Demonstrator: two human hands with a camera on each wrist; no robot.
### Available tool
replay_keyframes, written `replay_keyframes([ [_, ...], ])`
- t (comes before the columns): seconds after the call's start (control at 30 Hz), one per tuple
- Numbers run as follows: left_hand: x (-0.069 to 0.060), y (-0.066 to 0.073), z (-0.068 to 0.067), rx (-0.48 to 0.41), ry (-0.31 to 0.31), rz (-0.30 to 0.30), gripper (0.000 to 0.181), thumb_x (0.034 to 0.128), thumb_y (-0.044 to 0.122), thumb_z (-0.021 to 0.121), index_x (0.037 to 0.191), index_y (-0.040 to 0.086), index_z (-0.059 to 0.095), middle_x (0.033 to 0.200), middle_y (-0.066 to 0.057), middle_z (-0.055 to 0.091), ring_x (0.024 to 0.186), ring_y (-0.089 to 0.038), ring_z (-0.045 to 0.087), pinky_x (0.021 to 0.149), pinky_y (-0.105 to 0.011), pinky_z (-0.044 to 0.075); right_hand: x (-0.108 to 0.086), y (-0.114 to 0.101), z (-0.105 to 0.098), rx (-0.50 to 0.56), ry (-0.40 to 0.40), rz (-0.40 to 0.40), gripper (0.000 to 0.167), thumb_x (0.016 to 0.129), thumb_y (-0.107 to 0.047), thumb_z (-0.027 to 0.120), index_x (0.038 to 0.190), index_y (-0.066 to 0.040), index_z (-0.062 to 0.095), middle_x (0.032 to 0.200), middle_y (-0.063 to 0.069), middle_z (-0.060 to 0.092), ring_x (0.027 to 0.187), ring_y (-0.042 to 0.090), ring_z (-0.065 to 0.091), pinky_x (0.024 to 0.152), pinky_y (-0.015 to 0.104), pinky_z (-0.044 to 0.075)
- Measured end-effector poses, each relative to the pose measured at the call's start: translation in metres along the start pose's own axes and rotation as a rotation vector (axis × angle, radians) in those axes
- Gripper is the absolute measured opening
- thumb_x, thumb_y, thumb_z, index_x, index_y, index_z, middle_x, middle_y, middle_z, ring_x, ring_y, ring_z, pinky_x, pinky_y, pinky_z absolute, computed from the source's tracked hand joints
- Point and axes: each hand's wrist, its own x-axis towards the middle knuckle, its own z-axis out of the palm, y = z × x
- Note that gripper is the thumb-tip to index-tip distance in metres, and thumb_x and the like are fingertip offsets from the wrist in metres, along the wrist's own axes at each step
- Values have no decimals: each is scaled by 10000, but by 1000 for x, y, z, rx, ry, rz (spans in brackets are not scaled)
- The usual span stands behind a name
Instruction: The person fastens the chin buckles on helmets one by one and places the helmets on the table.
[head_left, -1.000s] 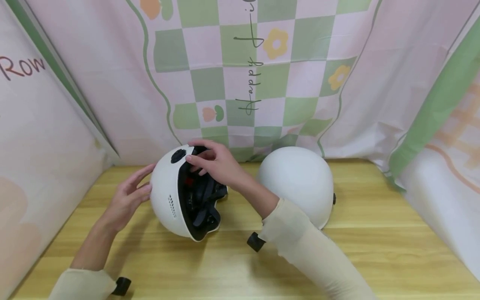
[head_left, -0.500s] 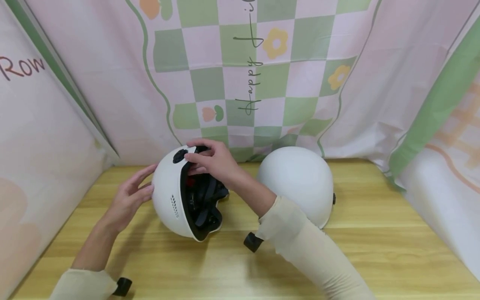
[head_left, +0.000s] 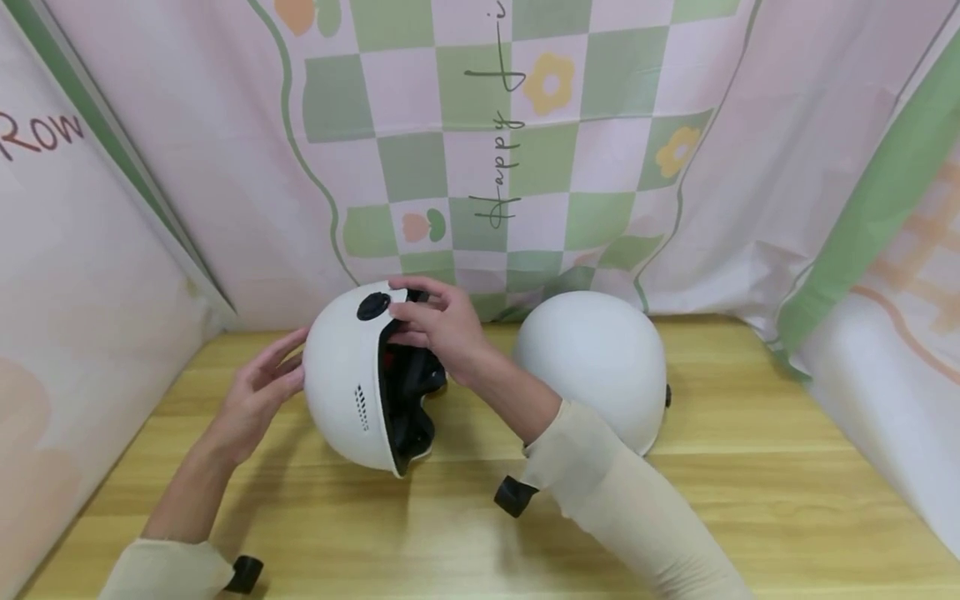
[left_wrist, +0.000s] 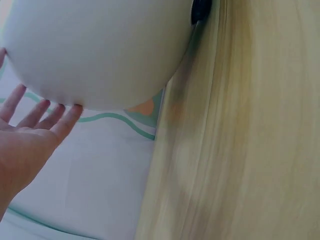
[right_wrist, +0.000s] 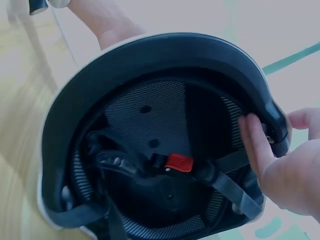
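Note:
A white helmet (head_left: 341, 392) is tipped on its side at the left of the table, its opening facing right. My right hand (head_left: 450, 337) grips the upper rim beside a black round disc (head_left: 372, 306). In the right wrist view, two of its fingers reach inside against the lining, with the thumb outside. A red buckle (right_wrist: 179, 162) and dark straps (right_wrist: 237, 192) lie in the black interior. My left hand (head_left: 255, 396) touches the crown with its fingertips. The left wrist view shows those fingers (left_wrist: 66, 122) nearly straight against the smooth shell.
A second white helmet (head_left: 588, 367) sits dome up to the right, partly behind my right forearm. The wooden table (head_left: 757, 467) ends at the back against a patterned curtain (head_left: 555, 167). Black wrist devices (head_left: 515, 497) sit at both sleeves.
The held helmet has turned, so less of its interior shows in the head view. Its black disc and my right hand have shifted slightly right. My left hand stays at the crown.

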Motion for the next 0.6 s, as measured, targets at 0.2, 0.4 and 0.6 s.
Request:
replay_keyframes([
  [0.2,-1,-6,-4,-53,-13,-39,487,1081,7,439,1540,164,482,1484,80,503,1282,-77,566,1006,-245,518,-4,7,-8,127,39,-32,402,990,82,564,1392,76,568,1268,263,665,838,156,726,798,304,619],
  [0.4,-2,-15,-8,-75,-35,-109,437,1114,91,408,1490,282,523,1462,121,515,1300,-63,523,957,-282,537,-10,14,-17,271,93,-61,423,987,102,521,1410,111,525,1076,130,708,773,153,717,726,263,605],
  [0.6,-2,-18,-9,-46,-73,-162,427,1128,155,397,1531,279,469,1469,151,491,1294,-52,521,959,-292,536,-16,21,-29,322,83,-84,451,969,90,497,1420,96,506,1010,90,727,780,166,701,754,280,592],
])
